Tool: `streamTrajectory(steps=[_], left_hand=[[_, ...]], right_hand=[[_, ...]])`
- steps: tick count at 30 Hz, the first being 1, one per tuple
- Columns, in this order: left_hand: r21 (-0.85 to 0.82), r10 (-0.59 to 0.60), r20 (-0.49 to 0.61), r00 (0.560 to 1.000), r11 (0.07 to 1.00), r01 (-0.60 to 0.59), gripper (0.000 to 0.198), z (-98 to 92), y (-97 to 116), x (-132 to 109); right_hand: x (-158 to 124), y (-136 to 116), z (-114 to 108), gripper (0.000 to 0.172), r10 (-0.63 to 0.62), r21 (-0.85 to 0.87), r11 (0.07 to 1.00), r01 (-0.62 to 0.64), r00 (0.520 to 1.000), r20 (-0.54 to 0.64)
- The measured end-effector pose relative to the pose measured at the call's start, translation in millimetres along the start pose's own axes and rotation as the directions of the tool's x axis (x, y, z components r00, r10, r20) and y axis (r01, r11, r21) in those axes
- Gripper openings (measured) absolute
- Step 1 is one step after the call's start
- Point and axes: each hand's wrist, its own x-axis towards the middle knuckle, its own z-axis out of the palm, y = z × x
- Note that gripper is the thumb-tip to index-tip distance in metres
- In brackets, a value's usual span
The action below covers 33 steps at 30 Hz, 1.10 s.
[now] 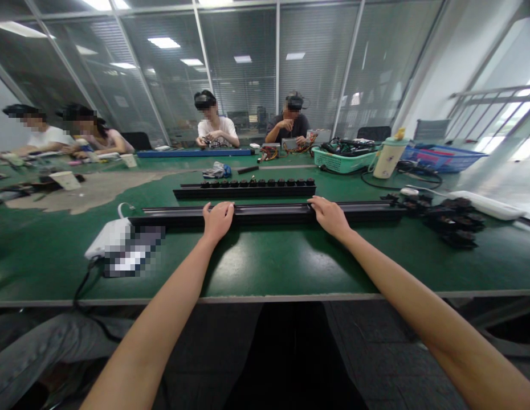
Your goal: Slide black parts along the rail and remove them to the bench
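A long black rail (269,212) lies crosswise on the green table (265,262) in front of me. My left hand (217,219) grips its near edge left of centre, fingers curled over the top. My right hand (329,215) grips it right of centre the same way. Just behind lies a second black rail (244,191) with a row of several black sockets fitted along it. A heap of loose black socket parts (455,219) sits at the right end of the held rail.
A white box with a cable (109,238) lies at my left. A green basket (344,156) of cables, a pale bottle (388,158) and a blue basket (440,156) stand at the back right. Several people sit at the far side. The table's front edge runs just below my forearms.
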Motion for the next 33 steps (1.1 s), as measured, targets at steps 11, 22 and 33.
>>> streamTrajectory(steps=[11,22,33], left_hand=[[-0.011,0.018,-0.021,1.0,1.0,-0.018,0.042,4.5,-4,1],[-0.017,-0.001,-0.014,1.0,1.0,0.001,0.041,2.9,0,1],[-0.014,0.006,-0.023,1.0,1.0,-0.006,0.042,4.2,-2,2]], right_hand=[[-2,2,-1,0.036,0.017,-0.026,0.999,-0.017,0.999,-0.029],[0,7,-4,0.033,-0.014,0.003,1.0,0.014,1.0,0.005],[-1,11,-5,0.03,0.053,-0.031,0.998,-0.053,0.999,0.006]])
